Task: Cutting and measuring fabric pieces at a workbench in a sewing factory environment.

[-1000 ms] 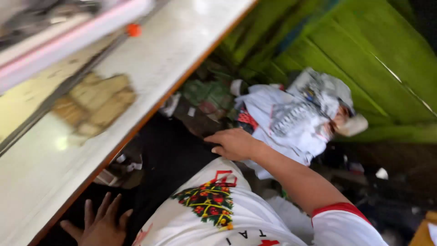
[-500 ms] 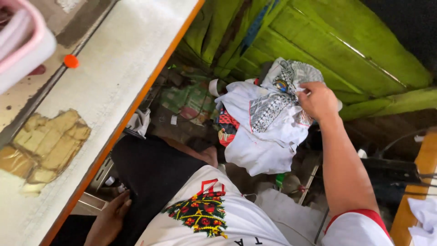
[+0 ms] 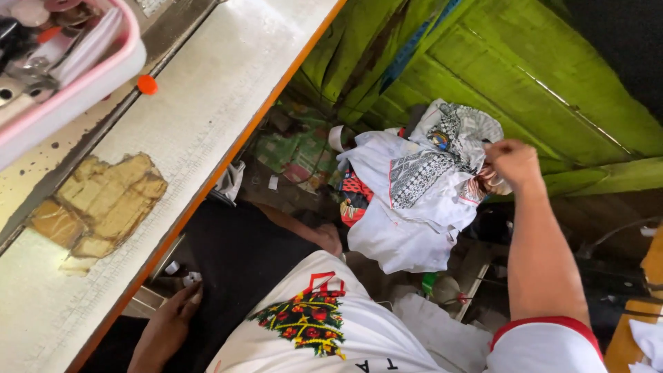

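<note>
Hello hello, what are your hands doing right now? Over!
Right hand gripping the white patterned cloth bundle beside the green wall. Left hand open, resting on black trousers under the table edge. Nothing blocking.

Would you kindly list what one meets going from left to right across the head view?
Pink tray → orange button → table edge → left hand → white patterned cloth → right hand.

White tabletop with orange edge, upper left of frame; green plank wall, upper right; cluttered, dim floor between.
</note>
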